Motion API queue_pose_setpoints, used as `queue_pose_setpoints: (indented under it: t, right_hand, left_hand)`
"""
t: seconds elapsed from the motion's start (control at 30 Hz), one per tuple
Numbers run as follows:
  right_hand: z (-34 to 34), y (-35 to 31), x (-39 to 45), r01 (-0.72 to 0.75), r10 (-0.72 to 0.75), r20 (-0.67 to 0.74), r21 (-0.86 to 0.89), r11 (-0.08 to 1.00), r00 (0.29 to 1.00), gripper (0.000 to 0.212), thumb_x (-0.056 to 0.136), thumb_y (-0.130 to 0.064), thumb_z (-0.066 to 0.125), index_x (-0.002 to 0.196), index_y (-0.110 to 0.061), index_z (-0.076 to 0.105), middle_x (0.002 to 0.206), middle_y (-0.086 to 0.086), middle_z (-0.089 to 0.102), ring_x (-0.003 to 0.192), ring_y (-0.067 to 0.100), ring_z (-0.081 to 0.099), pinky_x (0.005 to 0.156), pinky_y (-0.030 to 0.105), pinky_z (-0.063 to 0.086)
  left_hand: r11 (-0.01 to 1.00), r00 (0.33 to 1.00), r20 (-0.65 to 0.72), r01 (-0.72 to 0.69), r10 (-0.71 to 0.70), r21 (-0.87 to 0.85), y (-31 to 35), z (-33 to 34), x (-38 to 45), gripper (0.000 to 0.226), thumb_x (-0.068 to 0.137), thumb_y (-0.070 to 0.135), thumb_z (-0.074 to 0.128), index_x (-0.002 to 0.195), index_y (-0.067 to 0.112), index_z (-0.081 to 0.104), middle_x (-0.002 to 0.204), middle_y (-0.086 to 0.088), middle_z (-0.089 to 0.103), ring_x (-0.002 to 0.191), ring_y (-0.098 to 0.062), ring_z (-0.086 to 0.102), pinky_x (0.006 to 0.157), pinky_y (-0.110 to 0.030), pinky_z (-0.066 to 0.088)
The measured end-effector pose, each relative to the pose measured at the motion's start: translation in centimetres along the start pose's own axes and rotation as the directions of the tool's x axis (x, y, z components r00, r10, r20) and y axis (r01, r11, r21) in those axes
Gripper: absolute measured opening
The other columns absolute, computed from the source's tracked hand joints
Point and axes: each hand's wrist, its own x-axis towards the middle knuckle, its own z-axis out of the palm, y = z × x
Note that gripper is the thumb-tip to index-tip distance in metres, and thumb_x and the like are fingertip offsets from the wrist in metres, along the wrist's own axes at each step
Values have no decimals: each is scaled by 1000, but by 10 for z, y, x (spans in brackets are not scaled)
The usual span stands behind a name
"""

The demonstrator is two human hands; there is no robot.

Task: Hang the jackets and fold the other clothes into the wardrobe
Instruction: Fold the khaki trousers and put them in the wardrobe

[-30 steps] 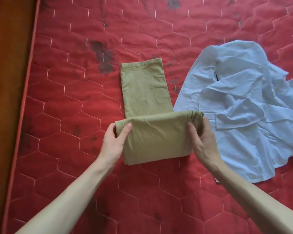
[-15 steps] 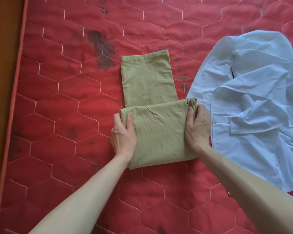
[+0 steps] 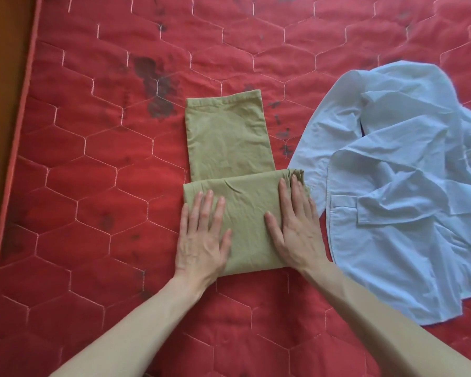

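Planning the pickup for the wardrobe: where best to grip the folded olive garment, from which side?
Probably the thick folded bundle of the olive garment, taken at its left and right edges from the near side, where left hand and right hand press flat. The far single layer would droop.

Red quilted mattress (image 3: pixel 93 186), olive folded garment (image 3: pixel 229 137), crumpled blue shirt (image 3: pixel 392 213)

No readable text, label or number anywhere.

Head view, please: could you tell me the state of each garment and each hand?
Olive garment: partly folded, near end doubled over, far end flat.
Blue shirt: unfolded, crumpled on the red mattress.
Left hand: fingers straight, pressing the fold.
Right hand: fingers straight, pressing the fold.
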Motion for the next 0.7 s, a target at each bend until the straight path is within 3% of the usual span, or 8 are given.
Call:
queue_pose_setpoints:
  t: [0.07, 0.17, 0.3, 0.4, 0.47, 0.57, 0.63, 0.7]
  right_hand:
    - [-7, 8, -7, 166, -166, 11, -80, 983, 986, 80, 102, -57, 43, 166, -14, 22, 175, 12, 9, 162, 26, 7, 128, 53, 19]
    - [-12, 20, -25, 440, -422, 134, -148, 886, 896, 96, 94, -69, 52, 166, -13, 22, 175, 13, 8, 162, 30, 7, 125, 56, 25]
    - [-23, 24, -34, 504, -455, 261, -166, 848, 852, 113, 78, -65, 63, 167, -12, 17, 174, 17, 4, 162, 35, 3, 126, 56, 24]
    - [-32, 17, -32, 509, -422, 340, -226, 831, 840, 120, 64, -48, 68, 166, -10, 18, 173, 21, 5, 161, 39, 4, 126, 56, 26]
    - [-35, 9, -32, 491, -384, 363, -271, 828, 849, 123, 59, -40, 77, 165, -8, 22, 172, 25, 9, 159, 42, 10, 125, 56, 28]
    - [-40, -3, -38, 449, -333, 346, -342, 825, 877, 117, 58, -27, 88, 160, -6, 36, 167, 27, 24, 154, 46, 28, 120, 56, 37]
    - [-49, -7, -42, 446, -346, 313, -348, 825, 884, 105, 55, -21, 91, 151, -6, 52, 160, 27, 41, 145, 46, 44, 114, 54, 45]
    - [-61, -7, -46, 477, -403, 275, -306, 824, 873, 89, 52, -18, 92, 137, -6, 64, 147, 24, 57, 132, 44, 59, 105, 50, 54]
  left_hand:
    - [996, 996, 23, -88, 88, -12, -3, 0, -3, 77, 102, 53, 38, 163, 6, 27, 171, -22, 14, 160, -36, 8, 128, -57, 17]
    - [935, 933, 118, -348, 339, 64, -14, -3, -14, 102, 90, 70, 51, 162, 2, 26, 170, -23, 18, 160, -36, 12, 124, -58, 24]
    - [825, 833, 262, -537, 487, 175, -26, -13, -26, 115, 75, 57, 69, 164, 3, 19, 170, -23, 16, 158, -41, 14, 126, -58, 22]
    - [855, 871, 291, -465, 395, 230, -12, -20, -30, 107, 71, 29, 75, 161, 0, 26, 168, -27, 20, 156, -46, 18, 123, -61, 27]
    - [878, 908, 260, -396, 329, 270, 10, -24, -35, 84, 74, 10, 56, 155, -1, 41, 163, -28, 32, 152, -47, 28, 118, -61, 36]
    - [933, 938, 232, -304, 258, 193, 30, -32, -38, 70, 82, 4, 28, 147, 0, 55, 157, -24, 45, 147, -43, 41, 112, -57, 45]
    - [960, 954, 215, -241, 207, 143, 34, -44, -37, 76, 81, 0, 26, 155, 2, 43, 165, -22, 33, 153, -40, 30, 121, -54, 34]
    - [979, 950, 250, -202, 185, 42, 32, -55, -42, 86, 78, -6, 39, 162, 5, 27, 171, -18, 18, 158, -36, 18, 128, -49, 19]
